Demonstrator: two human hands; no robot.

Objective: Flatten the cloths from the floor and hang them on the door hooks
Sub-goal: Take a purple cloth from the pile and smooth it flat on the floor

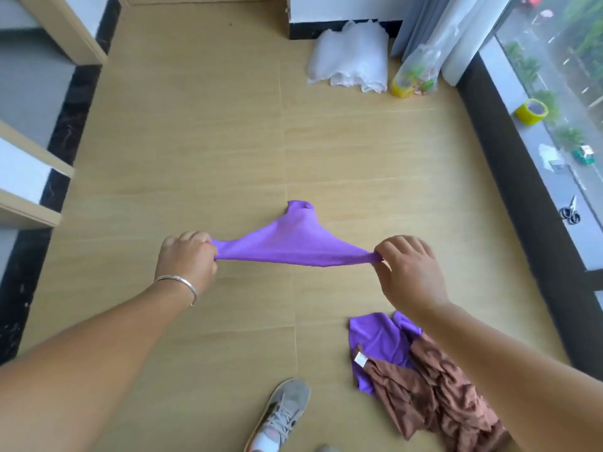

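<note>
The fingers (380, 252) of the right hand (408, 272) pinch one corner of a purple cloth (287, 243); the left hand (187, 256) is curled tight round the other corner; the cloth is pulled straight between them, up off the floor (195, 141), with the rest hanging down. So this one looks only part way flat; no hooks show here. Another purple cloth (378, 340) and a brown cloth (450, 396) lie crumpled on the floor, touching; I think most of the job is left.
</note>
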